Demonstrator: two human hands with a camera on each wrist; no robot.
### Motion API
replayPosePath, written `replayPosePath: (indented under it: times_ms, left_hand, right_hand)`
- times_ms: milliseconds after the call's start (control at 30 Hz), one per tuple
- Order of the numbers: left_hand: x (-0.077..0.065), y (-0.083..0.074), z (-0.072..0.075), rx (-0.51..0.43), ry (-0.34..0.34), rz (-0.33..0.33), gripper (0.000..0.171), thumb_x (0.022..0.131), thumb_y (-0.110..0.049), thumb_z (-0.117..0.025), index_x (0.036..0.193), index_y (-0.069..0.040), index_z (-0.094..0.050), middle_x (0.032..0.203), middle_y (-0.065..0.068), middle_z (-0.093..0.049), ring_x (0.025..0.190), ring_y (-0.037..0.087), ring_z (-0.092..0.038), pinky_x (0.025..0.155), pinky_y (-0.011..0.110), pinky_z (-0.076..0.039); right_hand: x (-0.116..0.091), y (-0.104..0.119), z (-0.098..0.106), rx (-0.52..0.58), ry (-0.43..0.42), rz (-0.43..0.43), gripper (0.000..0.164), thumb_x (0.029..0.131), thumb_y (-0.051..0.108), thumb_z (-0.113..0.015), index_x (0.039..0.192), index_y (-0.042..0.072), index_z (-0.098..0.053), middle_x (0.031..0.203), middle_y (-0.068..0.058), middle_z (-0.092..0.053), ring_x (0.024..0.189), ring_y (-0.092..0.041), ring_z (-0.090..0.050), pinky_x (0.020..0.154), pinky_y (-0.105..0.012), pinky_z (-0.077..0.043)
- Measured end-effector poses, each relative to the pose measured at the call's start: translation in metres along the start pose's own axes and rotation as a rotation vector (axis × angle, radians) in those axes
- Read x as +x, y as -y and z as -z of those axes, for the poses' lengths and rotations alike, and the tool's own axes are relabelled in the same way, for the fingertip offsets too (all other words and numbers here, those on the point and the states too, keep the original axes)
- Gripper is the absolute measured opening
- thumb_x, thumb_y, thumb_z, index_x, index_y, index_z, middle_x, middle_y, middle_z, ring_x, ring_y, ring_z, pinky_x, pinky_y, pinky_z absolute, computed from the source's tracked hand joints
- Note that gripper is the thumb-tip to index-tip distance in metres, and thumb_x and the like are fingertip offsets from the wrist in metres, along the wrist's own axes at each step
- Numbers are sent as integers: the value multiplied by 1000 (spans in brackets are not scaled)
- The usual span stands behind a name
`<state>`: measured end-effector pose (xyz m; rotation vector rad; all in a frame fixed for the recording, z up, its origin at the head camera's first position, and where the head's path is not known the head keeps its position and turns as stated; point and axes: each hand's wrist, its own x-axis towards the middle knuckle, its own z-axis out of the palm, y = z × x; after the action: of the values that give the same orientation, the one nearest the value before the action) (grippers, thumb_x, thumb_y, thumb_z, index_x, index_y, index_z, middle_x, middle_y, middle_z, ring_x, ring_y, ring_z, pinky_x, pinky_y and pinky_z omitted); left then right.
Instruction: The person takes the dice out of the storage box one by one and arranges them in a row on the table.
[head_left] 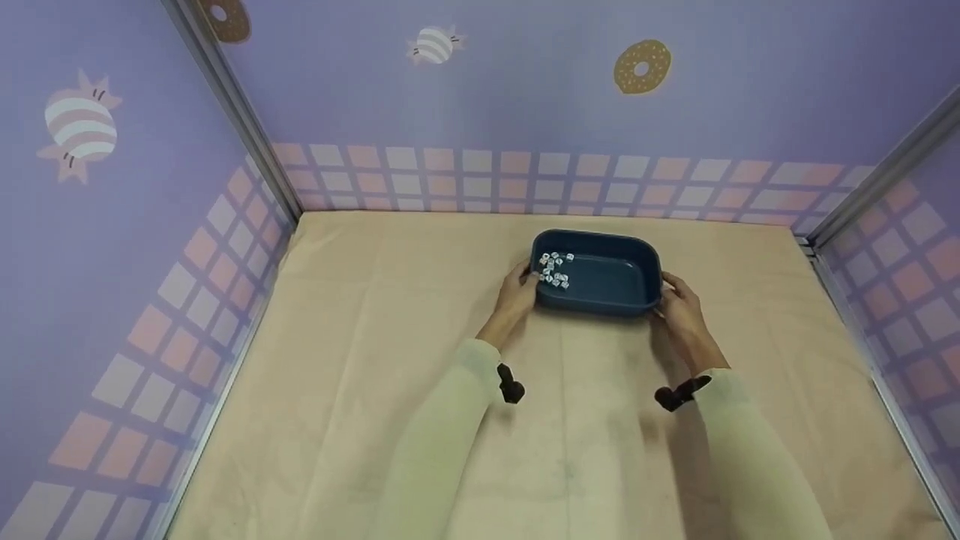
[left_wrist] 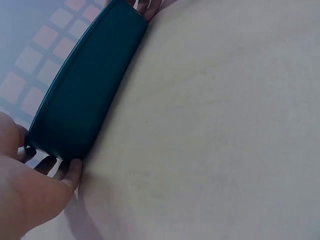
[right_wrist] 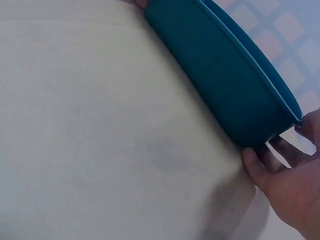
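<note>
A dark blue rectangular plastic tub (head_left: 611, 281) with rounded corners is held between two hands, near the back of the table. Several small white cubes with dark marks (head_left: 555, 279) lie bunched at the tub's left end. The left hand (head_left: 517, 292) grips the left end, thumb at the rim and fingers against the outer wall. On the opposite end, the right hand (head_left: 681, 306) holds the tub in a similar way. Both wrist views show the tub's long side (left_wrist: 92, 85) close over the cloth; whether its base touches is hard to tell.
A beige cloth (head_left: 390, 360) with creases covers the table. Purple patterned panels (head_left: 525, 90) stand at the back and both sides, joined by metal posts (head_left: 240, 112) at the corners. Dark wrist-worn devices (head_left: 511, 384) sit at both cuffs.
</note>
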<state>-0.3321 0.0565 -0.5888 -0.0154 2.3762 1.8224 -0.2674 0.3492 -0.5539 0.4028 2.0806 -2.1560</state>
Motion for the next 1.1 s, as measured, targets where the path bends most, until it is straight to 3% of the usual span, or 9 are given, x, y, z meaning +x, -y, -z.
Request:
replayPosePath:
  times_ms: [200,467,633,800,933,1100]
  left_hand:
    - [-5,-2,16,-64,-13,-28,48,112,-19,-49,160,-11,-48,161,9,-49,142,26,-52,117,37,-42]
    - [-28,-3,61,-121,-40,-42,48,109,-18,-54,156,-8,-53,160,12,-51,144,28,-52,116,37,-44]
    - [-46,3,92,-241,-10,-26,50,109,-16,-55,158,-5,-50,160,16,-49,139,31,-57,109,35,-50]
    - [-68,10,118,-296,-20,-35,50,110,-15,-55,158,-5,-49,159,19,-49,138,34,-57,111,38,-50]
    - [-85,18,133,-341,-21,-48,50,110,-12,-55,158,-3,-47,155,22,-51,137,38,-58,111,42,-50]
    - [-99,29,144,-356,-24,-18,50,111,-13,-54,160,-4,-46,157,21,-49,137,38,-57,112,46,-49]
  right_hand:
    - [-1,3,-3,19,18,-5,53,115,10,-38,167,5,-27,151,-29,-43,130,-34,-58,121,-58,-33]
    - [3,-12,-24,26,48,0,53,115,16,-43,166,11,-34,158,-28,-44,128,-33,-65,115,-51,-45]
    - [-12,-17,-51,98,67,26,49,114,14,-43,163,10,-39,148,-28,-50,125,-33,-67,115,-57,-43]
    - [-29,-20,-77,130,75,61,47,114,13,-44,161,10,-43,143,-26,-54,123,-35,-67,112,-60,-44]
    - [-42,-21,-91,117,89,78,47,114,12,-44,161,9,-43,148,-26,-53,126,-38,-65,110,-60,-46]
    - [-54,-29,-104,107,92,91,45,113,10,-46,159,9,-45,145,-28,-55,127,-43,-63,109,-63,-47]
